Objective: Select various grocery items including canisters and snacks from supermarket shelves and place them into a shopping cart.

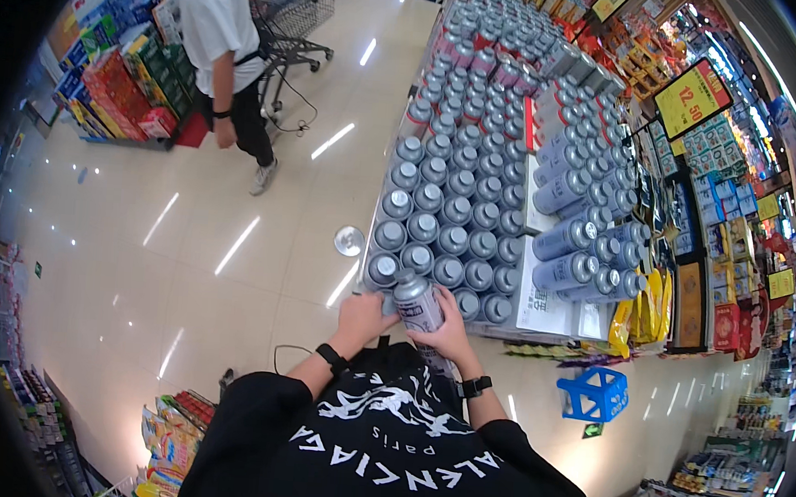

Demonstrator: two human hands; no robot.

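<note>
My right hand [449, 330] is wrapped round a silver bottle-shaped can [418, 303] with dark print, held tilted at the near edge of the display. Close to its left side is my left hand [362, 324], with fingers curled and thumb pointing toward the can. A small pale patch shows at those fingers, but what they hold is too hidden to name. Just beyond both hands, rows of matching silver cans [452, 240] stand upright, packed tightly together. More cans [566, 271] are stacked on white cartons [542, 307] to the right.
A blue plastic stool [594, 394] stands on the floor at right. Yellow bags [655, 308] and price signs [693, 99] line the display's right side. At far left a person in a white shirt [216, 14] walks near a shopping cart [290, 10] and stacked boxes [119, 81].
</note>
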